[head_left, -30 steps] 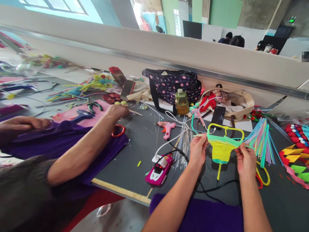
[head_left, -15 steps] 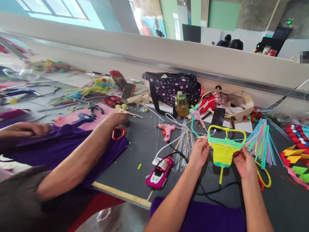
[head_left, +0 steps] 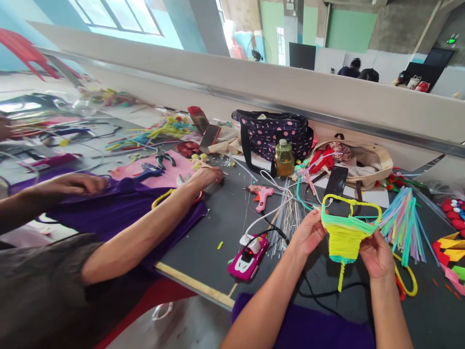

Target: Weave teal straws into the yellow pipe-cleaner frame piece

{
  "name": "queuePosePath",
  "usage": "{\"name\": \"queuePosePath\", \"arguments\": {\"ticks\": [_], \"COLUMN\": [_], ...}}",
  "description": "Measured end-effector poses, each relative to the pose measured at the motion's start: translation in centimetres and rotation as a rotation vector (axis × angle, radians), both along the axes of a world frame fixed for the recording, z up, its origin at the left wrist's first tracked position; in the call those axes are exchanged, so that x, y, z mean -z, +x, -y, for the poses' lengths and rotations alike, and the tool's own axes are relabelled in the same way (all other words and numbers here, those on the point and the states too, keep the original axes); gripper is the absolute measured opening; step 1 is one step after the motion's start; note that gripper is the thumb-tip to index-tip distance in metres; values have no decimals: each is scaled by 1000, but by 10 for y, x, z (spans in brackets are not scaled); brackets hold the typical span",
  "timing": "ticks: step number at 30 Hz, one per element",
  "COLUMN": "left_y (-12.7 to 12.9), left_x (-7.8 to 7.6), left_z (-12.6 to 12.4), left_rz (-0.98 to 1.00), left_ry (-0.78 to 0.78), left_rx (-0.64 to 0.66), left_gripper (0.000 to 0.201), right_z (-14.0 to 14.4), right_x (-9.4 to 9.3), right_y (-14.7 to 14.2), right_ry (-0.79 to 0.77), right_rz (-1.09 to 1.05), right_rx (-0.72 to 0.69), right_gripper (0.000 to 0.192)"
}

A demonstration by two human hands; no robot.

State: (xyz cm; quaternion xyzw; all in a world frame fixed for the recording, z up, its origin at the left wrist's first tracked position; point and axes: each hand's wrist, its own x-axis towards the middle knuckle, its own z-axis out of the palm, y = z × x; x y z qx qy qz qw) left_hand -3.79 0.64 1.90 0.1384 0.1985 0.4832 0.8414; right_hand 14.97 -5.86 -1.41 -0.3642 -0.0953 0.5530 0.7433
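Progress looks decent: left hand and right hand both have fingers pinched on the woven pipe-cleaner piece, held just above the dark table. Yellow body's mostly wrapped, the top loop's bare, loose stems lie right. Behind: divider wall, big open hall.

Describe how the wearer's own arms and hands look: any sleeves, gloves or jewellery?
Both forearms are bare right down to the frame's lower edge, with no sleeve showing. The left hand and right hand wear no gloves, and no ring, watch or bracelet is visible on either.
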Motion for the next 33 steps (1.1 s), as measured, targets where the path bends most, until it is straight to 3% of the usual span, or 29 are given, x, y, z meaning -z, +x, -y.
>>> {"name": "queuePosePath", "arguments": {"ticks": [5,9,21,33], "left_y": [-1,0,2,4], "left_x": [4,9,11,9], "left_z": [-4,-6,-11,-8], "left_rz": [-27,-49,-413,-507], "left_ry": [-15,-13,183,287], "left_rx": [20,-3,-419,-450], "left_gripper": [22,26,25,26], "right_z": [0,1,-1,-1], "right_x": [-3,-8,-17,-20], "right_y": [-2,-5,-15,-19], "right_ry": [3,20,-17,-15], "right_rz": [-23,-31,-31,-15], "right_rx": [-1,7,107,121], "right_gripper": [30,26,26,27]}}
